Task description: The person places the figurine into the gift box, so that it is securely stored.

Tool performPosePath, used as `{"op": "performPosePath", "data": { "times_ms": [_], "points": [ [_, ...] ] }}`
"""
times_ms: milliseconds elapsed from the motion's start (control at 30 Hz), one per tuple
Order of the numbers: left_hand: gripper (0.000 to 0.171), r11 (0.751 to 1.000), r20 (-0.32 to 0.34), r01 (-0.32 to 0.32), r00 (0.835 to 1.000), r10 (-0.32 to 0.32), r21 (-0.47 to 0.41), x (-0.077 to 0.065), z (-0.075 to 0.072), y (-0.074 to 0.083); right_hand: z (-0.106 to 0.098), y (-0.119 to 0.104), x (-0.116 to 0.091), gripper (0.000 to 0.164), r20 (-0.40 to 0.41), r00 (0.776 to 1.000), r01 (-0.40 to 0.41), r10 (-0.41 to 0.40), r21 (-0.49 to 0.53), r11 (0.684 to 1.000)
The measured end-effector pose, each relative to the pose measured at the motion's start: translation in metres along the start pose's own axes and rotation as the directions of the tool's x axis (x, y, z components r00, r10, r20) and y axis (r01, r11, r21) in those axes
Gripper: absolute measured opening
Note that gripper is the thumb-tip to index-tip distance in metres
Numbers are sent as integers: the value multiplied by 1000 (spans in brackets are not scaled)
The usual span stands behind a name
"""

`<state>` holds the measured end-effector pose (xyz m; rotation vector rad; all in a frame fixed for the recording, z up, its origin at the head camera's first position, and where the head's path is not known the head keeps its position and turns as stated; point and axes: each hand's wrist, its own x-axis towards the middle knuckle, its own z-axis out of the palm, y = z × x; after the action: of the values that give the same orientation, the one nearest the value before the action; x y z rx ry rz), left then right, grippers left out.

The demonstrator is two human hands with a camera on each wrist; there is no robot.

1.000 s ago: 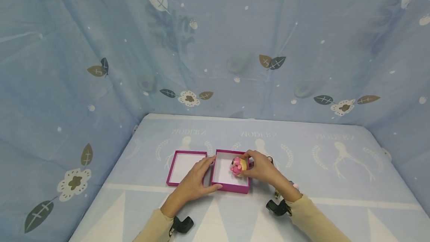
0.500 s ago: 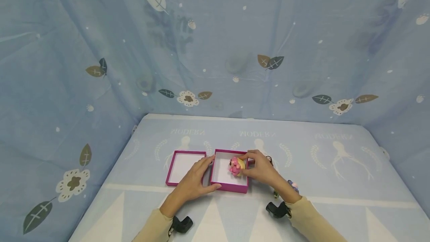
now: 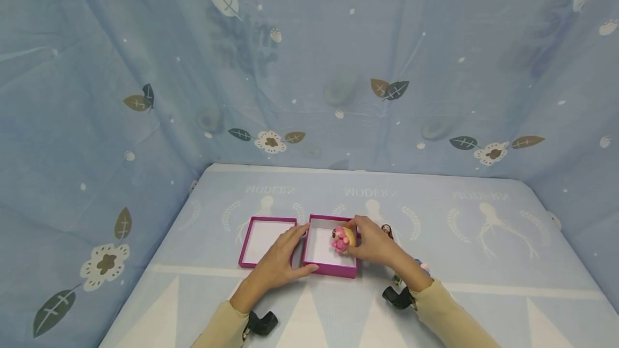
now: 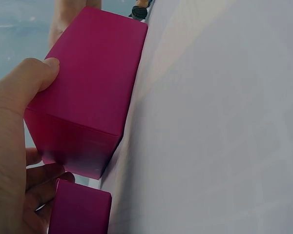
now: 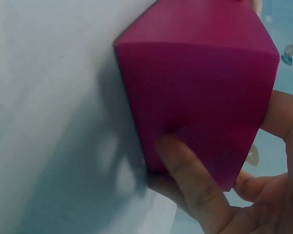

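An open magenta box [image 3: 330,269] with a white inside stands on the table. My left hand [image 3: 276,261] grips its near left corner, the thumb on the front wall and the fingers along the left side; the left wrist view shows the thumb [image 4: 41,73] on the magenta face. Reaching over the right rim, my right hand [image 3: 374,240] pinches a pink and yellow toy figurine [image 3: 341,239] inside the box. In the right wrist view, a lower finger [image 5: 190,170] lies against the box's outer right wall, and the box hides the figurine.
Left of the box lies its shallow magenta-rimmed lid [image 3: 261,241], white side up. A dark-haired doll [image 3: 387,230] lies beyond my right hand, and a small blue and pink toy [image 3: 423,267] shows behind the right forearm. Patterned blue cloth [image 3: 309,69] hangs behind the table.
My right hand and the figurine have shifted very slightly inside the box, and more of the dark-haired doll shows. The left hand and box keep their place.
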<state>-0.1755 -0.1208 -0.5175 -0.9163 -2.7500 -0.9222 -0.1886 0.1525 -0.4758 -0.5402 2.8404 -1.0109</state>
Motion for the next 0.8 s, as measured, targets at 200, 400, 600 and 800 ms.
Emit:
{"op": "performPosePath", "data": {
  "times_ms": [200, 400, 600, 800],
  "points": [
    [93, 1000, -12, -9, 1000, 10, 4, -1, 0, 0, 3, 2, -3, 49, -11, 1000, -2, 3, 50, 999],
    [92, 1000, -5, 1, 1000, -1, -4, -1, -1, 2, 2, 0, -4, 42, -26, 999, -18, 18, 3, 1000],
    [89, 1000, -13, -11, 1000, 11, -1, 0, -2, 2, -2, -8, -3, 53, -27, 999, -36, 33, -128, 991],
    [88, 1000, -5, -7, 1000, 7, 2, 0, -2, 1, -3, -5, -2, 59, -1, 1000, 11, -11, -130, 991]
  ]
}}
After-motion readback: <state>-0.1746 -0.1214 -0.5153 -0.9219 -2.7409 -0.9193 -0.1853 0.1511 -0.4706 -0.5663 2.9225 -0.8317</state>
